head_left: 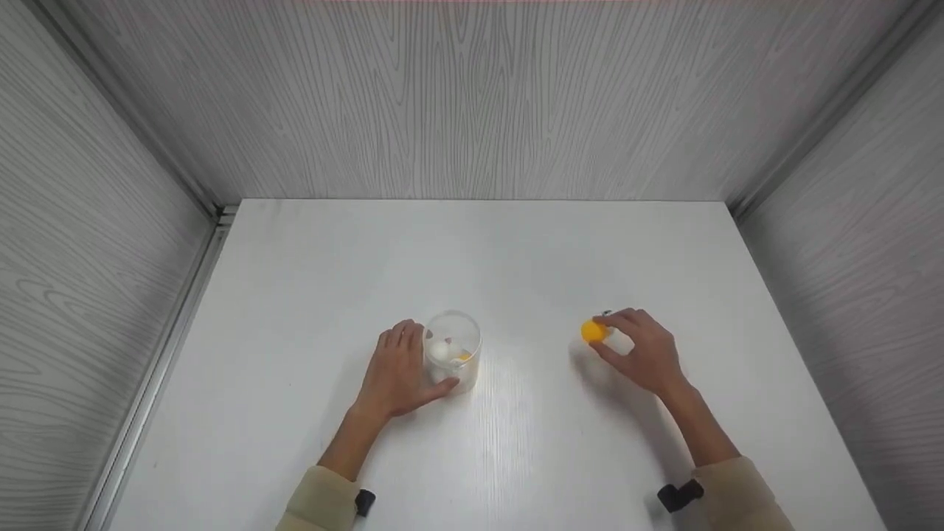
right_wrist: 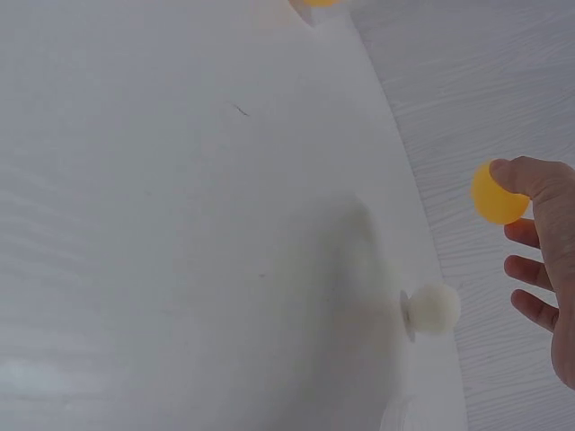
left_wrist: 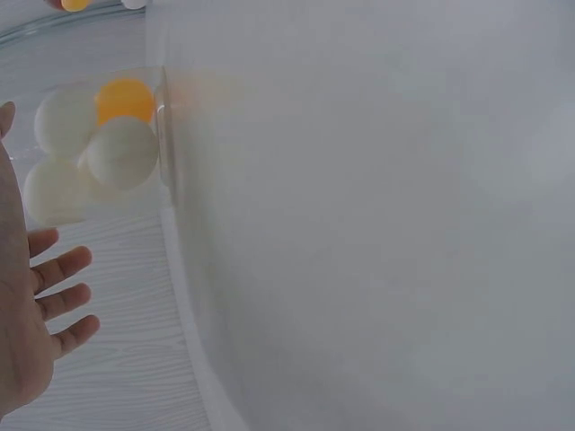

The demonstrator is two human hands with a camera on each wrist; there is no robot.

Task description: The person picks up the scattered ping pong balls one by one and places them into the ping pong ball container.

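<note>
My left hand curves round the left side of a clear cup, its thumb across the near side. Inside the cup lie several white balls and an orange ball, which look like ping-pong balls. Off to the right, my right hand pinches another orange ping-pong ball between thumb and index finger, the other fingers spread behind it. Below that hand, a white ball sits on the table in the right wrist view; the hand mostly hides it in the head view.
The white tabletop has grey wood-grain panels at the back, left and right. A metal rail runs along the left edge. Small black devices stick out near both sleeves.
</note>
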